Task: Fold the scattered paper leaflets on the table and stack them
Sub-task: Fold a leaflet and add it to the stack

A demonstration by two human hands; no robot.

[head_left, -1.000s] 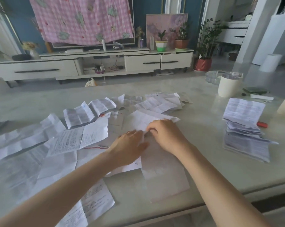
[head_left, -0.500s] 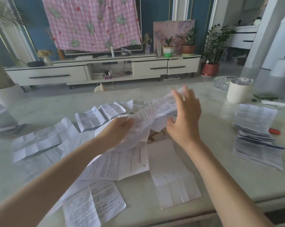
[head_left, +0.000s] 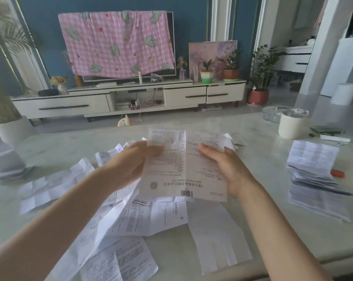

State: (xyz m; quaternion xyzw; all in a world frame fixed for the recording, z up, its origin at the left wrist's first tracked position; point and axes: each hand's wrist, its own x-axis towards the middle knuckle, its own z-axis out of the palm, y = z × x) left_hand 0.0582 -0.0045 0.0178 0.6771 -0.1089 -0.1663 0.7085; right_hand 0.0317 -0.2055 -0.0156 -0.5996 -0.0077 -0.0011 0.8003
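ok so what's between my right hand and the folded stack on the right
Only bare table lies between the right hand, which holds the open leaflet, and the folded stack, as the head view shows.

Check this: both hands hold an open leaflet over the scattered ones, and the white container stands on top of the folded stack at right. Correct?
No. The head view shows the white container standing on the table beyond the folded stack, apart from it. The rest holds: left hand and right hand hold an open leaflet over the scattered ones.
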